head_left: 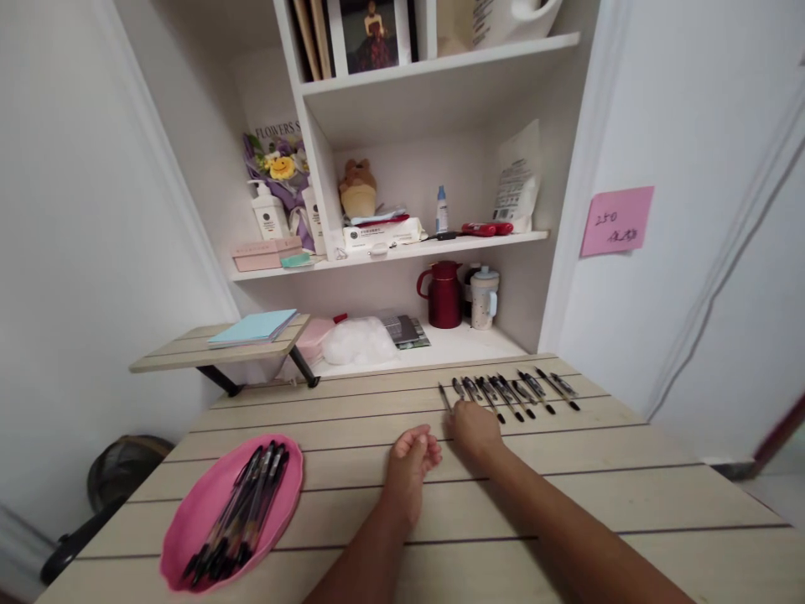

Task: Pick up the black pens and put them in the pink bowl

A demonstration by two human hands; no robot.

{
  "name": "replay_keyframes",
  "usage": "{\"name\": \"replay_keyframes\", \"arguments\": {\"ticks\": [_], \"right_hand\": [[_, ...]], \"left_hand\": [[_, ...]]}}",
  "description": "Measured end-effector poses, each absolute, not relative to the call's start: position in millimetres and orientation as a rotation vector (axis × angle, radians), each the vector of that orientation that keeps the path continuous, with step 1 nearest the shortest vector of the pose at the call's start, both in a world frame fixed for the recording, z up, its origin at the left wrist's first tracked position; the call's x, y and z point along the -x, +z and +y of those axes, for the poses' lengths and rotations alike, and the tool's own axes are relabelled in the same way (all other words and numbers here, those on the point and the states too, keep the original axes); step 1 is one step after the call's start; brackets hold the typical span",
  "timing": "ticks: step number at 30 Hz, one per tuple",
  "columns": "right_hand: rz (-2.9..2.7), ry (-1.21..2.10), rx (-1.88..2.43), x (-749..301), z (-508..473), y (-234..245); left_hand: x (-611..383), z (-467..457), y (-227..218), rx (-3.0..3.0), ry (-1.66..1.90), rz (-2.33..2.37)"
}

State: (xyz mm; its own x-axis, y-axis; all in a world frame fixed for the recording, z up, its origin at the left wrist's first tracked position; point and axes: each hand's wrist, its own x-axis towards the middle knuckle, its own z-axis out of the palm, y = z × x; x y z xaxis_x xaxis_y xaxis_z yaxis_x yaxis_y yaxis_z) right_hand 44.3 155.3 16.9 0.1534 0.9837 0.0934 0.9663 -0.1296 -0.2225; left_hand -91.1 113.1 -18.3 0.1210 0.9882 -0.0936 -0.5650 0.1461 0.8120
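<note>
My right hand [476, 428] is at the left end of a row of black pens [503, 394] on the table. Its fingers are closed around the lower end of one pen [444, 397], which lies on the wood and points away from me. To its left, my left hand [412, 460] is held above the table with loosely curled fingers and nothing visible in it. On the left stands a pink oval tray [189, 510] with a scalloped rim. Several more black-capped pens [248, 503] lie bundled lengthwise in it.
A small raised wooden shelf [182, 354] carries light blue paper [251, 327] at the back left. Behind the table, a white shelf unit holds a red jug [445, 294], a lidded cup [484, 298] and bottles. A pink note [617, 220] is stuck on the right wall.
</note>
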Motion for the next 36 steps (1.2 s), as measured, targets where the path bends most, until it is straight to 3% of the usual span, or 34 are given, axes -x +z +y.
{"name": "replay_keyframes", "arguments": {"ticks": [8, 13, 16, 29, 36], "right_hand": [[-2.151, 0.552, 1.532, -22.6, 120.4, 7.3], [-1.919, 0.104, 2.13, -62.9, 158.4, 24.9], [-1.838, 0.052, 2.239, -79.0, 184.5, 27.6], [-1.793, 0.159, 2.264, -69.1, 206.0, 14.3], [-1.782, 0.424, 2.023, -69.3, 174.3, 9.4]], "left_hand": [[98.7, 127.7, -13.9, -0.396, 1.318, 0.607], [101.8, 127.9, -12.2, -0.335, 1.299, 0.593], [100.1, 128.0, -12.2, -0.368, 1.297, 0.6], [96.6, 128.5, -12.5, -0.546, 1.268, 0.624], [93.2, 119.4, -9.9, -0.871, 1.111, 0.709]]}}
